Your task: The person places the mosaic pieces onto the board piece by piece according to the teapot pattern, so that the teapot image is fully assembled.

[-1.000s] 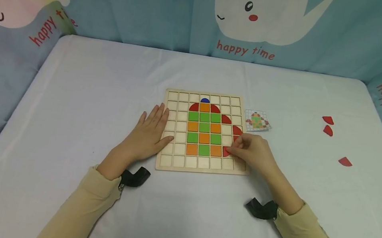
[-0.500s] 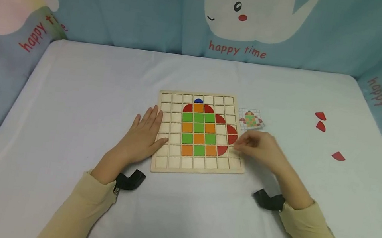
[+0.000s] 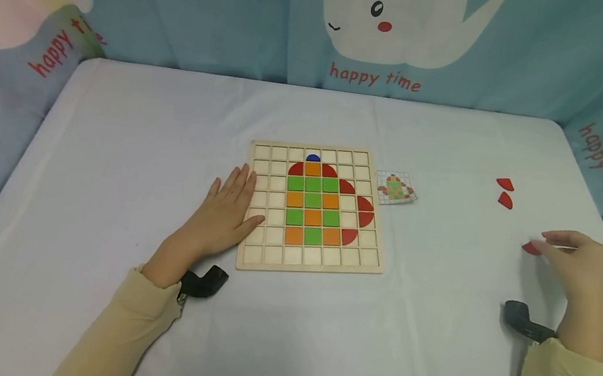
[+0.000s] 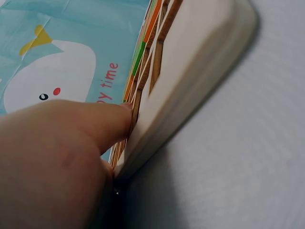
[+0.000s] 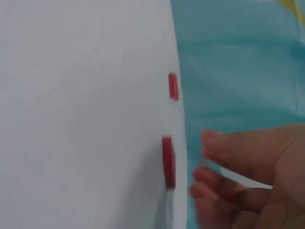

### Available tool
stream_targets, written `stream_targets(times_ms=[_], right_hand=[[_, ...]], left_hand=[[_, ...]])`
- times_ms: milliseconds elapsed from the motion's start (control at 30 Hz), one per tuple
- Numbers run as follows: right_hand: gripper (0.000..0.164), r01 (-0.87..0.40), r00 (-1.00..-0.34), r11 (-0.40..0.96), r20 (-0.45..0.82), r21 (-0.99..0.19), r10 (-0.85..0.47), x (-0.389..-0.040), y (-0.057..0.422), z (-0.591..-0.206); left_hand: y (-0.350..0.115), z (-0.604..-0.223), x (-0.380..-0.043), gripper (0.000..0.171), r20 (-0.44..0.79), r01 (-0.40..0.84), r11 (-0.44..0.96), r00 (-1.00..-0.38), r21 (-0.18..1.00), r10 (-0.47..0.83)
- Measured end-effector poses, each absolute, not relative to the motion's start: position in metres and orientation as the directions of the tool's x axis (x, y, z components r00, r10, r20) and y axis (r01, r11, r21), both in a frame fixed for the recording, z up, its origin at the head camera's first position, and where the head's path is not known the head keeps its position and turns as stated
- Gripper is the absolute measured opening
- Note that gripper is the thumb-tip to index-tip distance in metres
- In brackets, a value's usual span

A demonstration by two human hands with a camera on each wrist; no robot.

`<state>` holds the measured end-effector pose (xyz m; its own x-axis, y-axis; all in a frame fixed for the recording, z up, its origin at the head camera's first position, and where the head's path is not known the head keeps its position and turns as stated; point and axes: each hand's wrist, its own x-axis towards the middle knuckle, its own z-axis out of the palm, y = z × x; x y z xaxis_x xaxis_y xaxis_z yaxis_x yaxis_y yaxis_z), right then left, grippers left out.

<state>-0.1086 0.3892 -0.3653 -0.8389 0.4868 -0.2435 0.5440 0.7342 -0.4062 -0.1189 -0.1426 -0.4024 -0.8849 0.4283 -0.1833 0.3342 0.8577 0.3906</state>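
Observation:
The left hand (image 3: 216, 215) lies flat with straight fingers along the left edge of a wooden grid board (image 3: 309, 270), its thumb over the frame. In the left wrist view that thumb rests on the rim of the board (image 4: 190, 62). Orange and green squares, several red quarter-round pieces (image 3: 364, 219) and a blue half-round piece (image 3: 314, 158) sit in the cells. Far to the right, the right hand (image 3: 578, 259) hovers over a loose red quarter-round piece (image 3: 530, 248). The right wrist view shows a gap between its fingertips (image 5: 212, 143) and this red piece (image 5: 168, 162).
Two more red pieces (image 3: 504, 200) lie farther back on the right of the white-covered table (image 3: 282, 338). A small printed pattern card (image 3: 396, 189) lies at the board's right side. A blue curtain (image 3: 216, 11) hangs along the back.
The right hand has let go of a red piece in the board's lower right area and moved right to the loose piece. The left hand stays at the board's edge; the head view shifted slightly.

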Motion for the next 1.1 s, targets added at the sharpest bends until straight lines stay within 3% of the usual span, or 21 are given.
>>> stream_targets(times_ms=[133, 700, 800, 967, 1100], right_hand=[[0.048, 0.513, -0.855, 0.789, -0.28, -0.338, 0.436, -0.104, 0.398, -0.371], [0.046, 0.418, -0.907, 0.833, -0.207, -0.361, 0.366, -0.103, 0.393, -0.371], [0.042, 0.396, -0.918, 0.797, -0.162, -0.456, 0.363, -0.105, 0.378, -0.363], [0.018, 0.187, -0.974, 0.656, -0.054, -0.731, 0.218, -0.112, 0.341, -0.348], [0.014, 0.079, -0.994, 0.585, -0.018, -0.807, 0.109, -0.121, 0.305, -0.343]], left_hand=[[-0.143, -0.403, -0.118, 0.077, -0.187, 0.329, 0.857, -0.885, 0.397, 0.426], [-0.146, -0.398, -0.121, 0.083, -0.212, 0.326, 0.836, -0.867, 0.443, 0.45], [-0.144, -0.396, -0.121, 0.083, -0.223, 0.32, 0.838, -0.865, 0.442, 0.449], [-0.144, -0.394, -0.121, 0.082, -0.23, 0.315, 0.845, -0.868, 0.431, 0.441], [-0.146, -0.395, -0.119, 0.083, -0.231, 0.305, 0.85, -0.873, 0.429, 0.43]])
